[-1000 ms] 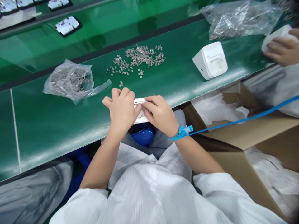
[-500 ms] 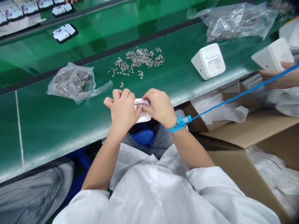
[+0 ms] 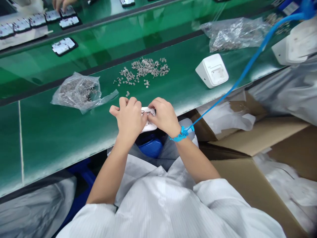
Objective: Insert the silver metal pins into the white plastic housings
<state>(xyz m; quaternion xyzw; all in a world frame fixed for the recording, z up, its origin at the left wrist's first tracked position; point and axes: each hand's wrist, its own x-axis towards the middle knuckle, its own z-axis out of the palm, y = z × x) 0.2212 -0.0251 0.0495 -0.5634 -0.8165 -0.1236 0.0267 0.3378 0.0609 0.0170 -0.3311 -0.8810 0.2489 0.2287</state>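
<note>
A white plastic housing (image 3: 149,127) sits between my hands at the front edge of the green bench. My left hand (image 3: 130,115) grips its left side, thumb pressed inside the recess. From the right, my right hand (image 3: 163,115) holds the same housing, its thumb close to the left one. The fingers cover most of the recess, so any small part under the thumbs is hidden. Beyond my hands lies a scattered heap of small metal spring contacts (image 3: 146,68). An opened clear bag (image 3: 76,91) of similar metal pieces rests to the left.
A finished-looking white housing (image 3: 213,71) stands on the bench at right; another (image 3: 293,46) is farther right. A second clear bag (image 3: 235,34) lies behind. A blue cord (image 3: 247,67) runs from my wrist. Open cardboard boxes (image 3: 232,172) stand below right. Circuit boards (image 3: 63,45) lie across the bench.
The view has shifted slightly. Both hands keep their hold on the housing, thumbs still inside. The co-worker's hand at right is no longer visible; fingers at upper left show more.
</note>
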